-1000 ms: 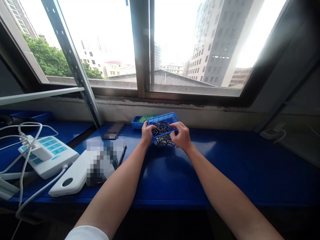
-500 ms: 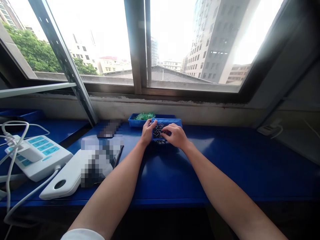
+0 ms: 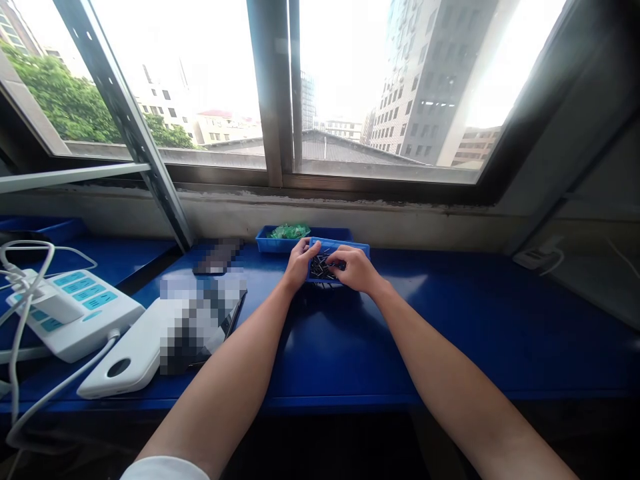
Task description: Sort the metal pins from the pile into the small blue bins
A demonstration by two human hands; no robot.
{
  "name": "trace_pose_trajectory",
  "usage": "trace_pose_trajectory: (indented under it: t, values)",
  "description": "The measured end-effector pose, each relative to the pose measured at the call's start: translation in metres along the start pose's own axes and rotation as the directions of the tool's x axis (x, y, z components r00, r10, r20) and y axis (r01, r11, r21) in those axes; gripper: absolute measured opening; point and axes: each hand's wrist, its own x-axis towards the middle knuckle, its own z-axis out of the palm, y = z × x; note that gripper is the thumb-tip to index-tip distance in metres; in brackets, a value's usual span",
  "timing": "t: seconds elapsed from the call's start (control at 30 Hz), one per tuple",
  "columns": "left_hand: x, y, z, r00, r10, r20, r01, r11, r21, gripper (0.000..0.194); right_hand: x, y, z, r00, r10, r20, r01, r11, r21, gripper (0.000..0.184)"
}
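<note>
My left hand grips the left end of a small blue plastic bin, its thumb over the rim. The bin is tilted toward me, and many small dark screw-like pieces lie inside it. Over the bin's right part, my right hand reaches in with thumb and fingers curled together among the pieces. What its fingertips hold, if anything, is too small to make out. Right behind stands a second blue bin with crumpled green plastic in it.
The blue tabletop runs below the window. On the left lie a white power strip with tangled cables, a white oblong device and blurred-out items. A metal shelf post rises at the left; a plug sits far right.
The held bin has shifted slightly to the right, with both hands moving along. My right hand's fingers remain curled in among the small pieces.
</note>
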Motion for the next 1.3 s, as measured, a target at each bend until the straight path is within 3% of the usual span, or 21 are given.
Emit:
trace_pose_trajectory:
  t: [0.17, 0.37, 0.67, 0.93, 1.17, 1.3]
  values:
    - [-0.001, 0.001, 0.001, 0.999, 0.028, 0.017, -0.028, 0.999, 0.029, 0.029, 0.001, -0.011, -0.001, 0.979, -0.092, 0.182, 0.081, 0.995, 0.062, 0.029]
    - [-0.001, 0.001, 0.002, 0.999, 0.042, 0.025, -0.043, 0.998, 0.04, 0.028, 0.001, -0.025, -0.008, 0.949, -0.047, 0.313, 0.056, 0.998, -0.019, 0.029]
    - [-0.001, -0.003, 0.003, 0.998, 0.059, 0.036, -0.061, 0.997, 0.042, 0.027, 0.001, -0.026, -0.005, 0.936, -0.01, 0.351, 0.083, 0.978, -0.194, 0.025]
    - [0.0, -0.005, 0.0, 0.998, 0.07, 0.012, -0.07, 0.995, 0.071, 0.027, 0.002, -0.034, -0.005, 0.91, 0.033, 0.414, 0.074, 0.969, -0.238, 0.021]
    - [0.003, -0.009, -0.003, 0.997, 0.07, -0.032, -0.067, 0.994, 0.082, 0.029, 0.001, -0.039, -0.005, 0.907, 0.117, 0.405, 0.055, 0.92, -0.387, 0.037]
    - [0.005, -0.01, -0.005, 0.996, 0.072, -0.048, -0.068, 0.994, 0.081, 0.029, -0.001, -0.036, -0.002, 0.884, 0.158, 0.44, 0.02, 0.927, -0.374, 0.046]
